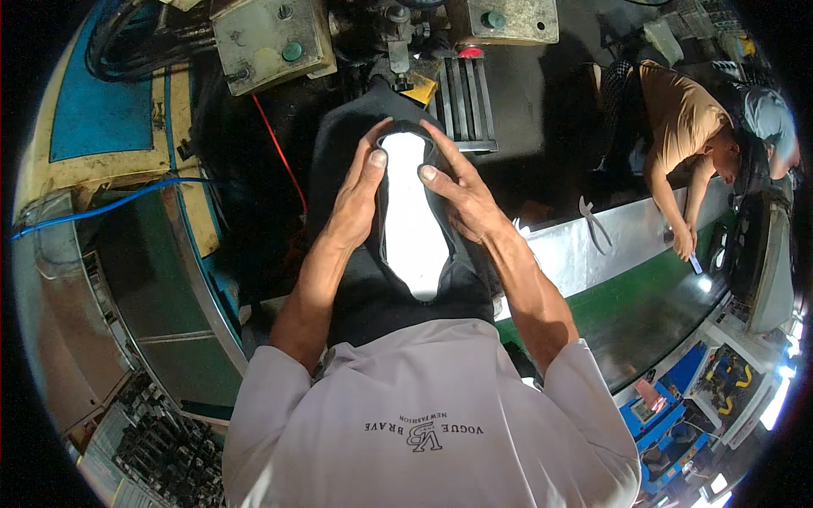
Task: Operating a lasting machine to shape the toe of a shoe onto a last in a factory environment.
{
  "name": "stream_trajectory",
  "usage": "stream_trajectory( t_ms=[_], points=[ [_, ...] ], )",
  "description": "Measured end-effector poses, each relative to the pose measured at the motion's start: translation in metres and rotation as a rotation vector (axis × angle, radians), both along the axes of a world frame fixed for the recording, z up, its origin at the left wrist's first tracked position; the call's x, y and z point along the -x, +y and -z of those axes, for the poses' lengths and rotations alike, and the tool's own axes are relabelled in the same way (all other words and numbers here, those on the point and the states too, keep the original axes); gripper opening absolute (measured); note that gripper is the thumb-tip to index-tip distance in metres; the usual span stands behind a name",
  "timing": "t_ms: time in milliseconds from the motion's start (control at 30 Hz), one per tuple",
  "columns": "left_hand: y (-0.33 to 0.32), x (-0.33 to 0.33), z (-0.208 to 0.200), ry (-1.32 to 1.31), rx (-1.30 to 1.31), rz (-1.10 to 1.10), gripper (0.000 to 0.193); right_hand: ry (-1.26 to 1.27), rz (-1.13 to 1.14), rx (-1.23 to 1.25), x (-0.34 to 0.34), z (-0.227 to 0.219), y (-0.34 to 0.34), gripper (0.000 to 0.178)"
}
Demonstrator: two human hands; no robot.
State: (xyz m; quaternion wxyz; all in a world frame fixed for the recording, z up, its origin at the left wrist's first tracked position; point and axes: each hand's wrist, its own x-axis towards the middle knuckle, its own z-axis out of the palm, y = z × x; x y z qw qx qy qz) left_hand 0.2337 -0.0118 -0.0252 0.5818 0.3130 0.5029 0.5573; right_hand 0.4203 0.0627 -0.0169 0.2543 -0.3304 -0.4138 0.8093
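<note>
Between my two hands is a black shoe upper with its bottom turned up toward me. A white, sole-shaped insole board fills the middle, and the dark edge of the upper runs around it. My left hand grips the far left side, its thumb lying along the rim. On the far right side, my right hand holds on, with its thumb pressed at the edge beside the white board. The fingertips of both hands curl around the far end and are partly hidden. The narrow end points toward my body.
Ahead stands a machine with grey control boxes, green buttons and a metal clamp. To the right, pliers lie on a metal ledge along a green conveyor belt. A co-worker leans over that belt. A blue hose crosses the left.
</note>
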Motion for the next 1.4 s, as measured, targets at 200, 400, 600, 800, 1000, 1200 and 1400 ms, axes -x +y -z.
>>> stream_trajectory(
  t_ms=[200, 400, 600, 800, 1000, 1200, 1400],
  points=[
    [0.011, -0.008, 0.006, 0.212, 0.113, -0.001, 0.057, -0.185, 0.007, -0.08, 0.002, 0.002, 0.004, 0.084],
    [-0.043, -0.011, -0.005, 0.285, 0.201, 0.149, 0.081, -0.39, -0.051, -0.228, -0.018, -0.017, -0.038, 0.1],
    [-0.086, -0.019, -0.023, -0.25, 0.359, 0.109, 0.077, -0.936, -0.383, -1.233, -0.048, -0.064, -0.107, 0.098],
    [-0.056, -0.009, -0.015, -0.449, 0.484, 0.01, 0.075, -1.019, -0.406, -1.287, -0.051, -0.055, -0.097, 0.089],
    [0.05, 0.028, 0.02, 0.901, -0.152, -0.145, 0.037, -0.95, -0.416, -1.384, -0.062, -0.057, -0.098, 0.088],
    [0.069, 0.051, 0.025, 0.955, -0.045, 0.055, 0.028, -0.926, -0.407, -1.35, -0.064, -0.043, -0.096, 0.088],
    [0.084, 0.064, 0.026, 0.668, 0.075, 0.258, 0.036, -0.893, -0.395, -1.308, -0.078, -0.039, -0.083, 0.078]
  ],
)
